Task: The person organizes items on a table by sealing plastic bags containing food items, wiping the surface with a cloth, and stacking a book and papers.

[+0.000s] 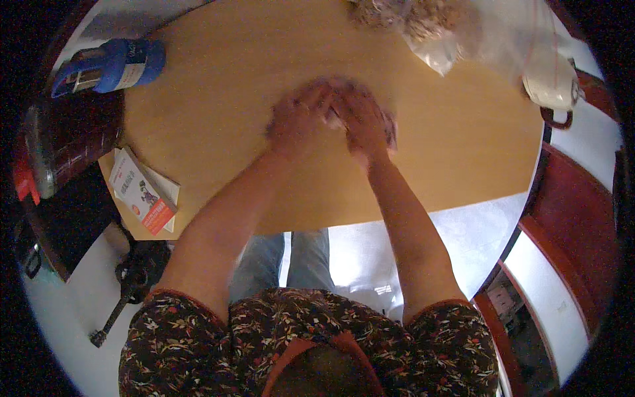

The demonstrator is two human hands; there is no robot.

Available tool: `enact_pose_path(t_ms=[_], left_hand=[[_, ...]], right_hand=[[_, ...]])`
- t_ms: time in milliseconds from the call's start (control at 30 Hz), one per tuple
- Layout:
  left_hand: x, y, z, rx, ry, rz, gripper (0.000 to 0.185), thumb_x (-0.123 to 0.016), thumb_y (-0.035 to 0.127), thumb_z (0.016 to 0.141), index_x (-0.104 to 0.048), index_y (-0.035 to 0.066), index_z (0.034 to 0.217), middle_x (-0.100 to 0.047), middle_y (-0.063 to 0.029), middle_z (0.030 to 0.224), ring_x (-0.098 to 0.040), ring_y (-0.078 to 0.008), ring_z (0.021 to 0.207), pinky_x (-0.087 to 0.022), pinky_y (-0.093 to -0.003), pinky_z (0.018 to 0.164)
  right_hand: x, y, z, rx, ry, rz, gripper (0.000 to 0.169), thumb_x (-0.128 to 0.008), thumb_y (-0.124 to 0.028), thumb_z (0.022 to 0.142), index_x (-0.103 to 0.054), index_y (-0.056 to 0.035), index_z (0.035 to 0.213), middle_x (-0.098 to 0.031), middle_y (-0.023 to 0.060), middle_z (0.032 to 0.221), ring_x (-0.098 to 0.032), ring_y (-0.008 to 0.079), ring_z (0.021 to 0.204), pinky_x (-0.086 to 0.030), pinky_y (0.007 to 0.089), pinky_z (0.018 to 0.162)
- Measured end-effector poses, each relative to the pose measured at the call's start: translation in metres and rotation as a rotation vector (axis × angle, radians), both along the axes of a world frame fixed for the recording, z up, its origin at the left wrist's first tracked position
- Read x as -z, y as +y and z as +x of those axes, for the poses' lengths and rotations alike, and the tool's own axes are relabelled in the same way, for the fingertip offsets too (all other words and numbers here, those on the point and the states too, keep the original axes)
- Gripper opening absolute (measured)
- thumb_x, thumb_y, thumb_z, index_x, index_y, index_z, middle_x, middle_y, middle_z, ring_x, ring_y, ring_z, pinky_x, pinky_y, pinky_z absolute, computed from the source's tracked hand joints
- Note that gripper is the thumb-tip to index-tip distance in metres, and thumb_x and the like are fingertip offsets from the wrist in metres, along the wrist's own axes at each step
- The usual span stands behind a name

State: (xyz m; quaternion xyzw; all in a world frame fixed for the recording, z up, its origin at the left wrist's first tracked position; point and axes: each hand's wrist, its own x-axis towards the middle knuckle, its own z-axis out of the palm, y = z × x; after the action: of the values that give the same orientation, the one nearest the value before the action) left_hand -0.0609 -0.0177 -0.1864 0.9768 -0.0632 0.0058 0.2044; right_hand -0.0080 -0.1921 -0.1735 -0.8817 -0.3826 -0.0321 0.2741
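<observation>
Both of my hands meet over the middle of a light wooden tabletop (223, 99). My left hand (300, 116) and my right hand (364, 116) touch at the fingers and are blurred. Small patches of a pale, pinkish thing (392, 131) show beside and between them; whether it is gripped, and what it is, I cannot tell. Beyond them, at the table's far side, lies a clear plastic bag (439, 54) with brownish, crinkled contents (429, 20).
A blue packaged item (124, 64) lies at the upper left. Below it, a book with a white and red cover (141, 191) rests on other paper at the table's left corner. A cream-coloured appliance or container with a dark handle (550, 92) stands at the right edge.
</observation>
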Motion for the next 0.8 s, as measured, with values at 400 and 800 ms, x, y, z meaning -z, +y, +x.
enact_pose_path(t_ms=[400, 800], left_hand=[[-0.030, -0.175, -0.186, 0.320, 0.343, -0.619, 0.017, -0.055, 0.020, 0.085, -0.065, 0.010, 0.096, -0.065, -0.0102, 0.092, -0.062, -0.0300, 0.086, -0.049, -0.0440, 0.078], [-0.083, -0.049, -0.113, 0.129, 0.637, -0.385, 0.039, -0.059, 0.014, 0.083, -0.053, 0.006, 0.121, -0.054, -0.0169, 0.120, -0.054, -0.0345, 0.108, -0.045, -0.0476, 0.087]], right_hand=[[-0.054, -0.171, -0.279, 0.732, 0.832, 0.224, 0.020, -0.056, -0.003, 0.087, -0.065, -0.0001, 0.104, -0.063, 0.0123, 0.104, -0.062, 0.0255, 0.094, -0.051, 0.0331, 0.080], [-0.080, -0.113, -0.200, 0.784, 0.656, -0.079, 0.035, -0.052, -0.015, 0.089, -0.054, -0.0022, 0.122, -0.053, 0.0172, 0.126, -0.048, 0.0302, 0.121, -0.036, 0.0398, 0.104]])
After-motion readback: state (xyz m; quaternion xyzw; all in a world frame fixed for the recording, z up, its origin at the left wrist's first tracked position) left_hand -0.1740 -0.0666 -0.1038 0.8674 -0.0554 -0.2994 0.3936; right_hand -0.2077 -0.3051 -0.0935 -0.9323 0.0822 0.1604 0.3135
